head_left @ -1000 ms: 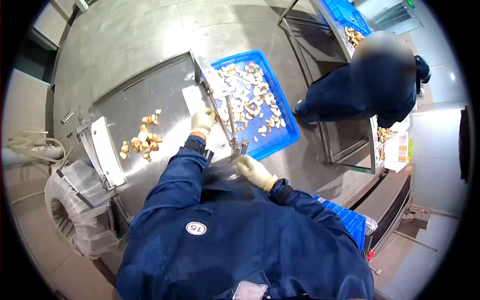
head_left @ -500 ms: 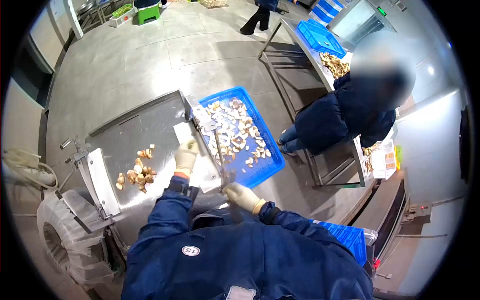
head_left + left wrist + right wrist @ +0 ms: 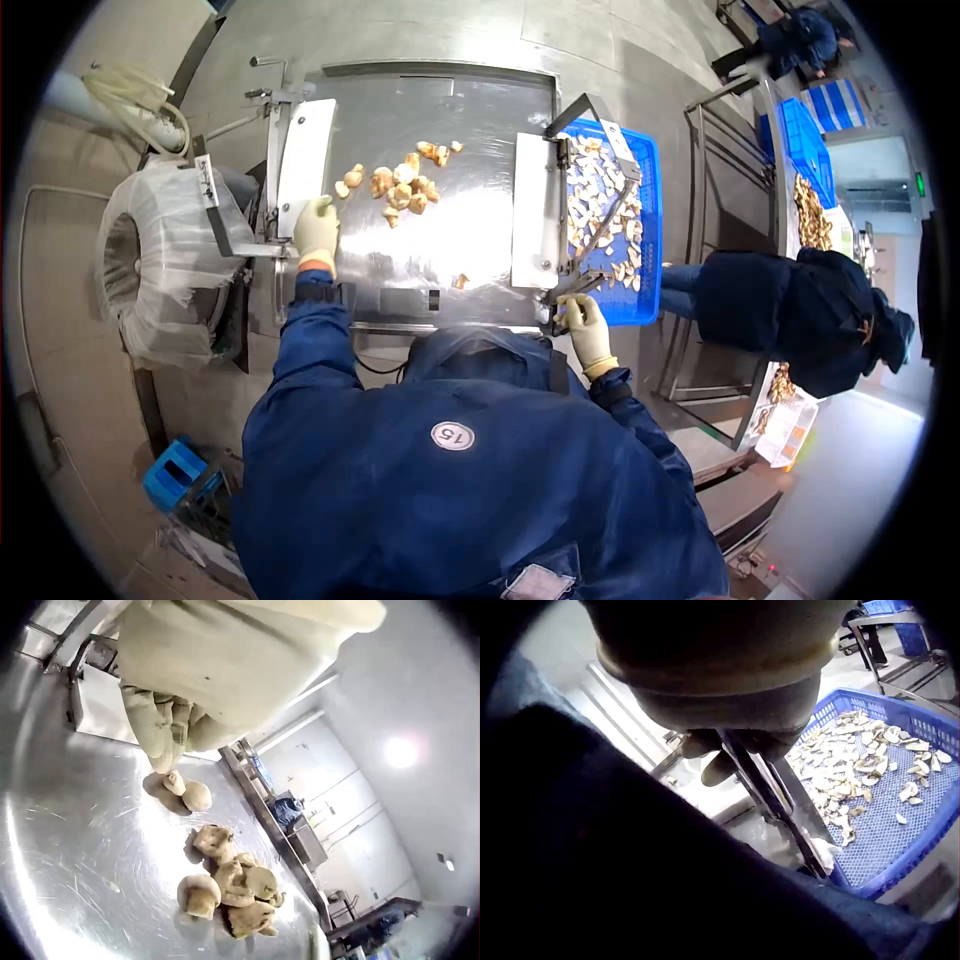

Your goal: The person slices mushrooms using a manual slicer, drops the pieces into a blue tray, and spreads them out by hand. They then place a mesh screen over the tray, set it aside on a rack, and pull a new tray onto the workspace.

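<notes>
My gloved left hand (image 3: 316, 232) is over the edge of the left white board (image 3: 307, 155), fingers loosely bent. In the left wrist view, its fingertips are right by a small mushroom piece (image 3: 174, 782) and a round mushroom (image 3: 197, 796). More whole mushrooms (image 3: 405, 185) lie in a loose group on the steel table (image 3: 450, 110). My gloved right hand (image 3: 587, 328) grips the handle end of a hinged cutter blade (image 3: 604, 225) at the table's right edge. That blade stands raised at a slant beside the right white board (image 3: 534, 210). The palm hides most of the handle.
A blue mesh crate (image 3: 648, 230) with sliced mushrooms stands beyond the blade. Another cutter arm (image 3: 215, 210) is at the table's left end, by a plastic-wrapped ring-shaped thing (image 3: 150, 270). One person (image 3: 790, 310) stands at a side table on the right; another (image 3: 800, 42) is farther back.
My left hand has gone from the right white board across the table to the left one. My right hand stays at the blade handle. The head view has turned.
</notes>
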### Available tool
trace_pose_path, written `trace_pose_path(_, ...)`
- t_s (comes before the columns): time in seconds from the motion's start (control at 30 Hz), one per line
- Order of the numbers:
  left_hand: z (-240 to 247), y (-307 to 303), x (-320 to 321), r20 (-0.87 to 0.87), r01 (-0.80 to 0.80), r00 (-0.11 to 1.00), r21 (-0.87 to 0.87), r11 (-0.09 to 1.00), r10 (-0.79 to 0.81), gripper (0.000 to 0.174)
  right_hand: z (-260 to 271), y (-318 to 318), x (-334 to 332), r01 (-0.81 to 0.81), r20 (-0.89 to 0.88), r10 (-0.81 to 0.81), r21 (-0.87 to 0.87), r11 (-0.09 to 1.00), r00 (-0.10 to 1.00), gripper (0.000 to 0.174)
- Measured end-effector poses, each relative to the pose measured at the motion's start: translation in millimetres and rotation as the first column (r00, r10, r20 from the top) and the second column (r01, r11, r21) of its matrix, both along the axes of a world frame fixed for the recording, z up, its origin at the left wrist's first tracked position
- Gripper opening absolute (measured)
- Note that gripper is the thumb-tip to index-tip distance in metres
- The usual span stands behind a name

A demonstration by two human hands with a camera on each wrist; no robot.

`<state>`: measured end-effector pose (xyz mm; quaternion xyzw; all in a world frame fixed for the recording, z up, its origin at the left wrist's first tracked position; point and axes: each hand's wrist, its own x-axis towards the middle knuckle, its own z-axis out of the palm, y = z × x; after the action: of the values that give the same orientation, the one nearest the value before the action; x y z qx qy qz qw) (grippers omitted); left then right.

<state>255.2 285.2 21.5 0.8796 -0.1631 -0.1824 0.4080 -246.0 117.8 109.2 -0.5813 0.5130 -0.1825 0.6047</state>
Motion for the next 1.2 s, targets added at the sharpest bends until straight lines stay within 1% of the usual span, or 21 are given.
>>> trace_pose_path(0.03, 3.0, -8.7, -1.8, 0.239, 0.030, 0.970, 0.088, 0.996, -0.050, 0.026, 0.2, -1.3, 0.0, -0.007, -0.020, 0.007, 0.002, 1.000, 1.000, 0.018)
trace_pose_path(0.13, 9.2, -37.8, -5.1, 0.456, 0.007, 0.886, 0.170, 0.985, -0.085, 0.032, 1.7, -0.6, 1.4, -0.017, -0.032, 0.017, -0.016, 1.000, 0.999, 0.019)
trace_pose_path(0.17, 9.3, -49.0, -5.4, 0.475, -0.042, 0.873, 0.291, 0.956, -0.106, 0.036, 3.2, -0.1, 2.1, -0.016, -0.026, 0.016, -0.025, 1.000, 1.000, 0.019)
trace_pose_path(0.2, 10.0, -53.6, -6.9, 0.443, -0.039, 0.884, 0.387, 0.921, -0.149, 0.031, 4.6, 0.0, 2.6, -0.015, -0.019, 0.014, -0.033, 0.999, 1.000, 0.019)
trace_pose_path(0.27, -12.6, -51.9, 6.1, 0.374, 0.037, 0.894, 0.487, 0.873, -0.246, 0.026, 5.7, 0.8, 2.3, -0.020, -0.023, 0.019, -0.040, 0.999, 1.000, 0.018)
trace_pose_path(0.37, -17.1, -43.6, 14.5, 0.309, 0.052, 0.935, 0.366, 0.929, -0.174, 0.018, 13.3, -0.5, 5.6, -0.025, -0.020, 0.024, -0.035, 0.999, 1.000, 0.017)
trace_pose_path(0.43, -23.6, -28.8, 8.8, 0.335, 0.059, 0.930, 0.269, 0.961, -0.151, 0.016, -3.5, 2.4, -0.3, -0.018, -0.037, 0.014, -0.110, 0.994, 0.999, 0.019)
trace_pose_path(0.5, -23.5, -21.8, -12.7, 0.419, 0.086, 0.896, 0.165, 0.982, -0.149, 0.016, -5.7, -0.7, -0.7, -0.005, -0.044, 0.001, -0.084, 0.996, 0.999, 0.019)
trace_pose_path(0.53, -11.9, -23.5, -29.5, 0.508, 0.138, 0.838, 0.154, 0.978, -0.198, 0.016, -5.7, 0.2, -1.5, 0.010, -0.043, -0.011, -0.026, 1.000, 0.999, 0.019)
trace_pose_path(0.6, 15.9, -47.9, -68.8, 0.585, 0.247, 0.786, 0.002, 0.969, -0.202, 0.016, -7.4, 0.0, -2.3, -0.004, -0.008, 0.003, -0.022, 1.000, 1.000, 0.021)
trace_pose_path(0.67, 40.0, -88.6, -105.8, 0.463, 0.365, 0.832, -0.043, 0.930, -0.306, 0.020, -4.1, -0.9, -1.7, -0.019, -0.032, 0.017, -0.043, 0.999, 0.999, 0.021)
trace_pose_path(0.73, 50.9, -128.6, -144.9, 0.496, 0.480, 0.779, -0.077, 0.874, -0.384, 0.024, -0.1, -0.6, 0.1, -0.012, -0.034, 0.010, -0.064, 0.998, 0.999, 0.021)
trace_pose_path(0.8, 30.7, -170.3, -176.6, 0.393, 0.544, 0.799, -0.153, 0.825, -0.455, 0.030, -0.5, 1.6, 1.1, -0.003, -0.026, 0.001, -0.055, 0.998, 1.000, 0.020)
trace_pose_path(0.87, 58.1, -204.5, -207.5, 0.059, 0.543, 0.835, -0.245, 0.803, -0.546, 0.031, -3.2, -0.2, -0.3, 0.008, -0.009, -0.009, -0.028, 1.000, 1.000, 0.019)
trace_pose_path(0.93, 42.7, -234.6, -229.9, 0.055, 0.536, 0.842, -0.196, 0.822, -0.536, 0.033, 2.0, -1.1, 0.7, 0.014, -0.078, -0.018, -0.051, 0.999, 0.997, 0.021)
trace_pose_path(0.97, 39.3, -247.9, -237.7, -0.004, 0.556, 0.829, -0.100, 0.825, -0.559, 0.032, 7.9, -1.0, 0.6, 0.014, -0.100, -0.020, -0.060, 0.998, 0.995, 0.021)
trace_pose_path(1.0, 25.0, -261.3, -244.9, 0.056, 0.571, 0.821, -0.031, 0.821, -0.569, 0.031, 18.0, -0.7, 3.1, 0.014, -0.123, -0.022, -0.063, 0.998, 0.992, 0.021)
trace_pose_path(1.03, 11.5, -269.5, -250.1, 0.009, 0.551, 0.833, -0.096, 0.829, -0.553, 0.030, 16.2, -1.2, 1.7, 0.011, -0.122, -0.020, -0.070, 0.997, 0.992, 0.021)
trace_pose_path(1.07, 11.5, -274.6, -256.1, 0.046, 0.572, 0.819, 0.008, 0.820, -0.572, 0.031, 13.9, -2.4, 0.5, 0.007, -0.119, -0.016, -0.079, 0.997, 0.993, 0.021)
trace_pose_path(1.13, 10.0, -278.5, -262.6, 0.001, 0.578, 0.816, -0.058, 0.814, -0.578, 0.033, 36.2, -3.2, 8.4, 0.029, -0.020, -0.030, -0.039, 0.999, 0.999, 0.020)
trace_pose_path(1.2, 16.1, -278.5, -265.3, -0.031, 0.571, 0.820, -0.026, 0.821, -0.571, 0.035, 52.1, -4.8, 11.5, 0.021, -0.049, -0.022, -0.018, 1.000, 0.999, 0.019)
